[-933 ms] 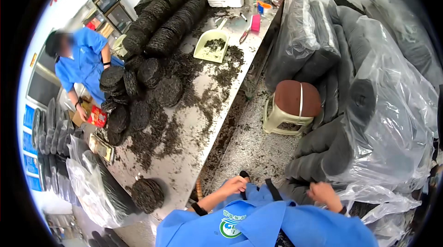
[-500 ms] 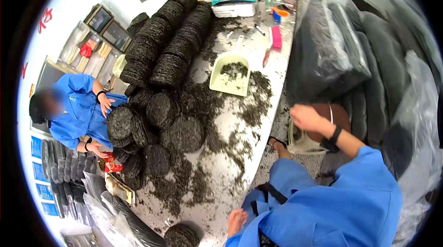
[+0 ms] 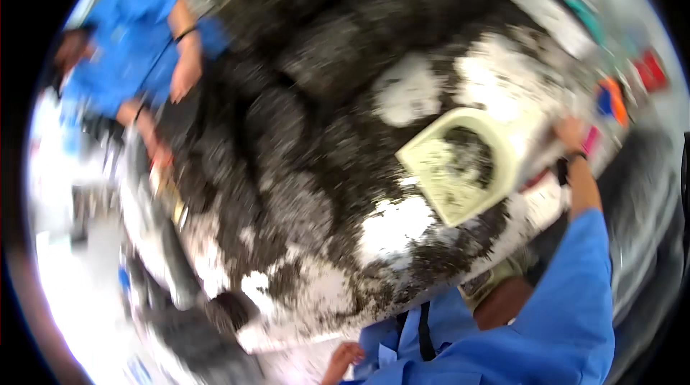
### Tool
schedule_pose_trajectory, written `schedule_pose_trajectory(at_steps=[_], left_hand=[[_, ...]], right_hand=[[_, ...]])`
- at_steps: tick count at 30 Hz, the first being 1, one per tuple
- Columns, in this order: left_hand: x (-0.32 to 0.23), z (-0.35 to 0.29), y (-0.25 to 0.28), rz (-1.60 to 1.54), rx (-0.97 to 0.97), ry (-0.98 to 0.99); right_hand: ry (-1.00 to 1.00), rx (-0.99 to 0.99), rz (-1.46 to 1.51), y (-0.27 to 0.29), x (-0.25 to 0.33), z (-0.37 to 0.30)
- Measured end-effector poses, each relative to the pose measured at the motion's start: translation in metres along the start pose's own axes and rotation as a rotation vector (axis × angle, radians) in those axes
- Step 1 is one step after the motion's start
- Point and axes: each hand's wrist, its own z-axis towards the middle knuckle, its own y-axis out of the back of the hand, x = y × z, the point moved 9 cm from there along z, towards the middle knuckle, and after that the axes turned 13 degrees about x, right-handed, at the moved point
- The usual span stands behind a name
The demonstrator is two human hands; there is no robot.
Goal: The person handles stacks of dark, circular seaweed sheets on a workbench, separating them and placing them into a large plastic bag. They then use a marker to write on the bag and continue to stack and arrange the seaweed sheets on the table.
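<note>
My right hand (image 3: pixel 570 133) reaches over the table by the handle end of a pale yellow-green dustpan (image 3: pixel 440 202) and a brush with pink bristles (image 3: pixel 591 139). Motion smears its fingers, so a grip on either does not show. Dark flaky crumbs (image 3: pixel 468 158) lie in the dustpan. Low in the view, my left hand (image 3: pixel 347 355) hangs off the table's near edge, fingers loosely curled and a little apart, with nothing seen in it.
Dark round cakes (image 3: pixel 295 202) and long stacked rolls (image 3: pixel 374 33) cover the table's far side, among loose crumbs. A scale (image 3: pixel 557 11), an orange scoop (image 3: pixel 616 101) and a red can (image 3: pixel 650 70) stand at the right. A co-worker in blue (image 3: pixel 129 43) works at the far left.
My right hand has gone from beside the table, above a brown stool, to over the table near the dustpan and brush. The view has turned and come closer. My left hand stays low.
</note>
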Motion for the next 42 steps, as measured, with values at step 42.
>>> schedule_pose_trajectory(at_steps=[42], left_hand=[[0.504,-0.296,-0.167,-0.257,-1.417,0.47]], right_hand=[[1.724,2.391,0.119,0.155,0.509,-1.145]])
